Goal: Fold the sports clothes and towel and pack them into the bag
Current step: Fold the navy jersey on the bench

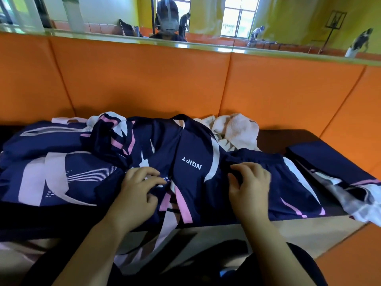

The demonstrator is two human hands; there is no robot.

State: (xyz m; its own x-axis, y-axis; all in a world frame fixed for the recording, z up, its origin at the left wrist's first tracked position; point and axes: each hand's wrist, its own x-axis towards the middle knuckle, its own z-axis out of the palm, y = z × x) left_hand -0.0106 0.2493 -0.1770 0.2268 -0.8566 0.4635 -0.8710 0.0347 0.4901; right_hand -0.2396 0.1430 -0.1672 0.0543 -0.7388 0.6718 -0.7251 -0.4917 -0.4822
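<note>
Spread under both hands: navy shorts (198, 178) (pink-white trim); left hand (140, 186) pinches fabric, right hand (249, 182) grips waistband; towel (235, 129) lies beyond right hand.

My bare forearms reach forward, side by side. My left hand (142, 188) lies palm down, fingers and thumb pinching navy fabric (191, 182). My right hand (250, 186) rests palm down, fingers bent.
</note>
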